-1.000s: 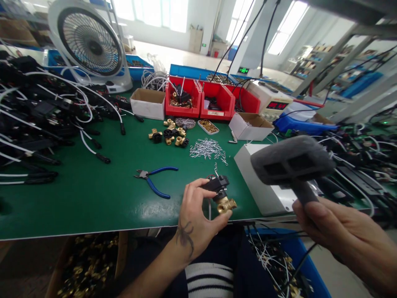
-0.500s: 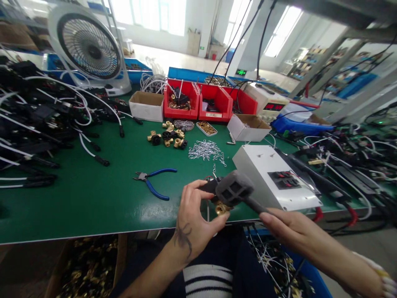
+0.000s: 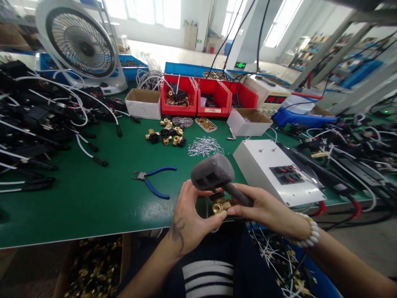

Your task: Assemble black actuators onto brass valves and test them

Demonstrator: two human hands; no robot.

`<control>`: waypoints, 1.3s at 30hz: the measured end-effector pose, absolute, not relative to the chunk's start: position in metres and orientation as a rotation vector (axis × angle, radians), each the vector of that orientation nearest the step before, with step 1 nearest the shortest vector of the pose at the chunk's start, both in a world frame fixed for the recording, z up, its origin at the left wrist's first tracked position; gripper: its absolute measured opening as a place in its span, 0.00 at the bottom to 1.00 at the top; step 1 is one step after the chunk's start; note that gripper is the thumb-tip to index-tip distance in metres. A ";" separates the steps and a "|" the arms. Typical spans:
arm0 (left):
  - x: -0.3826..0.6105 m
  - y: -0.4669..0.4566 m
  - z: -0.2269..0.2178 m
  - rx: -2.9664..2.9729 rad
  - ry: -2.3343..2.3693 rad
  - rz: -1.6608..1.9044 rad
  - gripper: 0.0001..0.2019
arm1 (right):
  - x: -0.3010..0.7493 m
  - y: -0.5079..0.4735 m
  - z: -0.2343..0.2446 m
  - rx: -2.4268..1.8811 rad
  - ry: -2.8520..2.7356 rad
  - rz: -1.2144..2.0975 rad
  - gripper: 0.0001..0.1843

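Observation:
My left hand (image 3: 190, 215) is closed around a brass valve fitting (image 3: 220, 206) with a black part on top, held at the table's front edge. My right hand (image 3: 263, 207) grips the handle of a dark grey mallet (image 3: 213, 171). The mallet's head is above the fitting and hides part of it and some left fingers. The right fingertips are close to the brass fitting; whether they touch it I cannot tell. Left of the hands lie diagonal cutters (image 3: 155, 181) with blue handles. A heap of small metal clips (image 3: 205, 146) is just beyond the mallet.
Brass fittings (image 3: 167, 133) and a small tray (image 3: 206, 124) of brass pieces lie farther back, before red bins (image 3: 214, 99). A grey metal box (image 3: 279, 169) with switches stands right. Cabled black parts (image 3: 37, 107) crowd the left, near a fan (image 3: 83, 45).
My right hand has moved left and closer to my left hand. The mallet's head has shifted left and up, now over the fitting. The left hand has stayed nearly in place.

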State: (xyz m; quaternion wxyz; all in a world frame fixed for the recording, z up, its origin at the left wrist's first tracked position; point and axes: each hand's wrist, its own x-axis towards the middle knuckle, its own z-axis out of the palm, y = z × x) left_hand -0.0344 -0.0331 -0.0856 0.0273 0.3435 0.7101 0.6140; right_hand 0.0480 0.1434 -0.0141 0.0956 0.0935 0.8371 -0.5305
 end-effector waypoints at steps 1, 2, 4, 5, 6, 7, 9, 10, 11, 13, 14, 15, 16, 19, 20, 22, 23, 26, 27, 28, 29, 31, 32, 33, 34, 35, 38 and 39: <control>-0.034 -0.033 -0.086 1.062 2.187 1.895 0.20 | 0.048 0.144 -0.015 0.282 2.465 -1.597 0.30; -0.034 -0.033 -0.086 1.062 2.183 1.895 0.19 | 0.049 0.144 -0.015 0.285 2.447 -1.627 0.30; -0.033 -0.033 -0.087 1.070 2.177 1.894 0.18 | 0.050 0.144 -0.017 0.275 2.411 -1.675 0.31; -0.033 -0.033 -0.087 1.078 2.176 1.894 0.18 | 0.050 0.144 -0.018 0.269 2.397 -1.688 0.31; -0.033 -0.033 -0.087 1.087 2.179 1.892 0.17 | 0.050 0.144 -0.019 0.261 2.386 -1.697 0.30; -0.032 -0.033 -0.087 1.100 2.183 1.889 0.17 | 0.050 0.144 -0.020 0.252 2.381 -1.704 0.30; -0.031 -0.033 -0.086 1.124 2.200 1.883 0.15 | 0.050 0.144 -0.022 0.235 2.389 -1.701 0.29; -0.031 -0.034 -0.085 1.133 2.210 1.881 0.15 | 0.050 0.144 -0.022 0.228 2.402 -1.689 0.29; -0.030 -0.034 -0.085 1.139 2.221 1.881 0.14 | 0.050 0.144 -0.020 0.221 2.424 -1.670 0.29; -0.028 -0.033 -0.084 1.142 2.243 1.882 0.14 | 0.054 0.144 -0.014 0.213 2.509 -1.622 0.26; -0.027 -0.033 -0.084 1.142 2.254 1.880 0.14 | 0.058 0.144 -0.010 0.220 2.578 -1.597 0.23; -0.027 -0.032 -0.084 1.146 2.264 1.878 0.15 | 0.063 0.144 -0.005 0.237 2.659 -1.584 0.19; -0.027 -0.032 -0.084 1.153 2.273 1.877 0.15 | 0.069 0.145 0.000 0.267 2.744 -1.585 0.18; -0.026 -0.030 -0.084 1.164 2.290 1.884 0.16 | 0.091 0.147 0.009 0.437 2.973 -1.571 0.21; -0.027 -0.030 -0.084 1.158 2.291 1.886 0.16 | 0.097 0.148 0.010 0.483 3.030 -1.502 0.22; -0.027 -0.029 -0.084 1.139 2.297 1.888 0.16 | 0.107 0.149 0.010 0.517 3.088 -1.213 0.24; -0.027 -0.029 -0.084 1.135 2.301 1.890 0.16 | 0.110 0.149 0.010 0.510 3.078 -1.052 0.26; -0.026 -0.028 -0.083 1.148 2.320 1.899 0.16 | 0.115 0.148 0.012 0.491 3.029 -0.846 0.29; -0.026 -0.028 -0.083 1.151 2.327 1.900 0.16 | 0.116 0.148 0.014 0.512 3.048 -0.876 0.29; -0.025 -0.028 -0.082 1.149 2.332 1.900 0.16 | 0.117 0.148 0.016 0.546 3.080 -0.925 0.29; -0.025 -0.028 -0.082 1.141 2.337 1.899 0.16 | 0.118 0.147 0.018 0.595 3.112 -0.973 0.29; -0.025 -0.028 -0.081 1.119 2.340 1.896 0.16 | 0.117 0.146 0.019 0.676 3.141 -1.030 0.30; -0.025 -0.028 -0.081 1.113 2.338 1.894 0.16 | 0.116 0.146 0.018 0.675 3.118 -1.023 0.30; -0.025 -0.028 -0.081 1.115 2.337 1.896 0.16 | 0.115 0.146 0.017 0.649 3.069 -0.991 0.30; -0.025 -0.028 -0.081 1.124 2.337 1.900 0.16 | 0.114 0.146 0.016 0.606 3.002 -0.945 0.30; -0.025 -0.028 -0.081 1.138 2.337 1.905 0.16 | 0.113 0.147 0.016 0.557 2.936 -0.901 0.30; -0.025 -0.027 -0.082 1.150 2.330 1.914 0.17 | 0.116 0.153 0.018 0.529 2.893 -0.880 0.30; -0.025 -0.027 -0.083 1.136 2.327 1.916 0.17 | 0.118 0.155 0.019 0.571 2.930 -0.911 0.30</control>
